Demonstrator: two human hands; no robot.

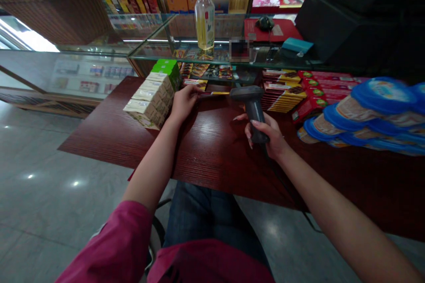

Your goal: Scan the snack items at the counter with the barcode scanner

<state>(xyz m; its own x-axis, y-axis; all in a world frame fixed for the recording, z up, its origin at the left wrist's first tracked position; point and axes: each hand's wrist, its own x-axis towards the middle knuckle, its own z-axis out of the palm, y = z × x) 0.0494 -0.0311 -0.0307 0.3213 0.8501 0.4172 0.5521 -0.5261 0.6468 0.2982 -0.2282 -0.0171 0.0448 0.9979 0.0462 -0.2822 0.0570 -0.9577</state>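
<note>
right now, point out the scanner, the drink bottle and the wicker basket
Scanner (254,110), head view, on its handle
Drink bottle (205,15), head view, on its body
Wicker basket (63,13), head view, on its woven side

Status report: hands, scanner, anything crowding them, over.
Right hand gripping scanner. Left hand at thin packet, grip unclear. Cartons close beside left hand.
</note>
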